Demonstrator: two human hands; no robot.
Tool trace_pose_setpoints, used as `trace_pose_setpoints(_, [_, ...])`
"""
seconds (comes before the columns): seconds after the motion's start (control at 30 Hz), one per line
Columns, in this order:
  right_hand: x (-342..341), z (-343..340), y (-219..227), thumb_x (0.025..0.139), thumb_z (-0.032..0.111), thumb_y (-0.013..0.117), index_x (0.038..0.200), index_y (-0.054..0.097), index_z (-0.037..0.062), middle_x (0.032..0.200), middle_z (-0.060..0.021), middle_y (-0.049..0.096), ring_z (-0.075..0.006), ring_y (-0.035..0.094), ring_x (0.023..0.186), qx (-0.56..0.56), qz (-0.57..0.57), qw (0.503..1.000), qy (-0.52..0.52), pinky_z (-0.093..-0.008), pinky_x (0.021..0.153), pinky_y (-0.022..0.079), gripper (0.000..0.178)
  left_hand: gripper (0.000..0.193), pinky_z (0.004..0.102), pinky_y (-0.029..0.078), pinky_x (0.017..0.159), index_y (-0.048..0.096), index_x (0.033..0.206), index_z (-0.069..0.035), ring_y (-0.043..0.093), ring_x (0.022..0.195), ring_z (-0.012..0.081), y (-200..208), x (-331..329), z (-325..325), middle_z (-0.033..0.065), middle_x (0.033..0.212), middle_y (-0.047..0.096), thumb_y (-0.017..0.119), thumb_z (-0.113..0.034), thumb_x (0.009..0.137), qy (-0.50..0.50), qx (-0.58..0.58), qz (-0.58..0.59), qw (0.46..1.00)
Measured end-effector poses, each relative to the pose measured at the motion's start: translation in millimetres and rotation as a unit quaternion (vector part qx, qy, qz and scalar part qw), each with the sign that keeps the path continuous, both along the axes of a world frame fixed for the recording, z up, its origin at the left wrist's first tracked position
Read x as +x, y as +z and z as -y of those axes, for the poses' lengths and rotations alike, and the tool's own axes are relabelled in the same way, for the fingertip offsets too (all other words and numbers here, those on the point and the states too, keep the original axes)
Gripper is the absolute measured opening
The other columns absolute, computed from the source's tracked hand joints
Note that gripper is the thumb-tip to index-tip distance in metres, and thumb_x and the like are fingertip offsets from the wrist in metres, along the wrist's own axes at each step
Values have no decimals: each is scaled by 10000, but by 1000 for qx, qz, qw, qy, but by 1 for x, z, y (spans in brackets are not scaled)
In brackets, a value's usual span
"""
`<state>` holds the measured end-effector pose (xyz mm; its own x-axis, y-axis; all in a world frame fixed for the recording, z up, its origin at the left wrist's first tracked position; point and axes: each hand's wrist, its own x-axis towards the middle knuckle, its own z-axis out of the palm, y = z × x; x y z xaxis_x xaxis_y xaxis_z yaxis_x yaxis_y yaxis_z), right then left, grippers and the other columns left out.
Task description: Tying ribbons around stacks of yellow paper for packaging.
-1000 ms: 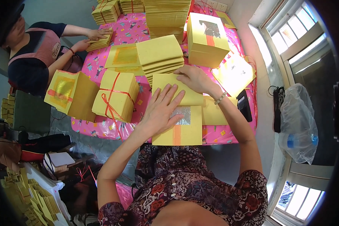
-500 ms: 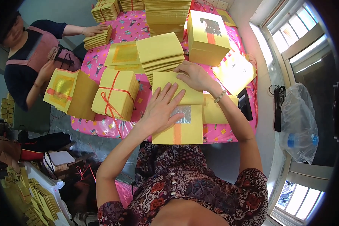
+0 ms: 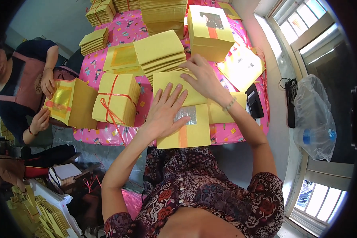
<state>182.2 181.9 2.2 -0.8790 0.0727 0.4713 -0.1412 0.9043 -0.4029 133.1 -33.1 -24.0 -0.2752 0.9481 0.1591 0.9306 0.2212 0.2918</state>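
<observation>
So, from the head camera: the only writing I could spot was light lettering on the co-worker's apron (image 3: 38,84), creased and angled away, so hard to make out. The bottle (image 3: 306,137) in the clear plastic bag (image 3: 314,111) had a blue band, too small and filmed over to read.

The yellow paper piece (image 3: 200,133) lay at the near edge of the pink tablecloth (image 3: 238,137), with an orange stripe (image 3: 183,137) and a silver patch partly covered by the left hand (image 3: 167,109). That hand was palm down, fingers spread across the yellow panel (image 3: 196,91) just above, thumb over the patch. Can't tell if both panels were one sheet. The right hand (image 3: 202,75) had its thumb apart from its fingers, tips by the folded stack (image 3: 160,47); contact unclear.

Up top, the tall stack (image 3: 162,20) got cut off, and glare washed out the papers (image 3: 242,69) at right.
</observation>
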Motion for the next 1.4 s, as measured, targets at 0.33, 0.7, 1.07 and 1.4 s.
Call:
trace_pose_setpoints(0.33, [66,23,-16,920,226,664,926,542,64,803,-115,620,-319,638,797,-88,129,988,8,-436,678,506,203,816,558,122,1214,266,1573,-117,137,1510,410,-1,-1,2,163,1636,210,542,-547,937,2,-18,10,1000])
trace_pose_setpoints(0.7, [70,26,-24,895,190,697,919,550,57,791,-118,605,-304,621,754,-122,100,987,-2,-415,657,499,201,846,553,99,1213,279,1573,-128,125,1516,403,-5,0,2,188,1631,209,555,-578,913,8,-12,11,1000])
trace_pose_setpoints(1.07, [69,26,-13,871,258,730,1089,645,81,831,-105,586,-288,609,818,-100,125,987,21,-405,706,493,293,721,531,70,1217,292,1567,-110,119,1526,372,-10,-17,6,175,1640,202,454,-519,996,4,-12,62,998])
trace_pose_setpoints(1.4, [68,24,-24,868,294,717,1108,682,96,845,-85,560,-260,608,815,91,30,994,45,-386,710,509,313,602,504,166,1206,429,1496,-103,250,1493,364,-8,-26,10,175,1571,363,588,-371,981,-26,111,239,964])
